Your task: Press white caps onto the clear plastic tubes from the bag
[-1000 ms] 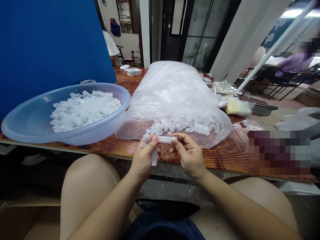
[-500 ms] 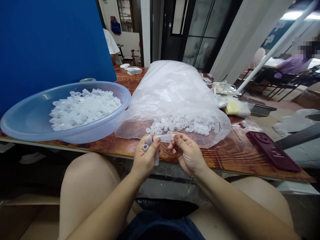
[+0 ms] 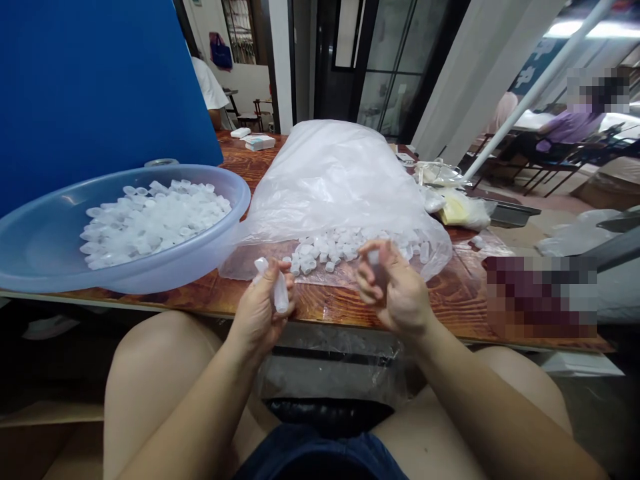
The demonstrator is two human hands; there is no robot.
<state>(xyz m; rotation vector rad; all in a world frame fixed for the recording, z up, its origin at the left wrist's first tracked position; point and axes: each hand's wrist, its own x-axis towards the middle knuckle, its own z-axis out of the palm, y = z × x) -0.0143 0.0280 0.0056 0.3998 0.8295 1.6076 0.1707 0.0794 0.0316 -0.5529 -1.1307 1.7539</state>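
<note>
My left hand [image 3: 260, 310] is closed round small clear plastic tubes [image 3: 279, 293], one end sticking up by the thumb. My right hand [image 3: 395, 290] is curled round another clear tube [image 3: 375, 261], its fingers a little blurred. Both hands hover over the near edge of the wooden table [image 3: 450, 300], about a hand's width apart. Just beyond them lies a big clear plastic bag [image 3: 335, 180] with several small white caps [image 3: 340, 247] spilling at its mouth. A pale blue basin [image 3: 60, 267] full of the same white pieces stands at the left.
A blue board [image 3: 90, 87] rises behind the basin. Small white boxes [image 3: 257, 141] lie far back on the table, crumpled bags [image 3: 455, 207] at the right. A blurred dark patch [image 3: 540, 297] sits at the table's right end. Other people are seated in the background.
My hands were together, joined on a horizontal tube; they have pulled apart, each keeping a tube. The view has shifted slightly right.
</note>
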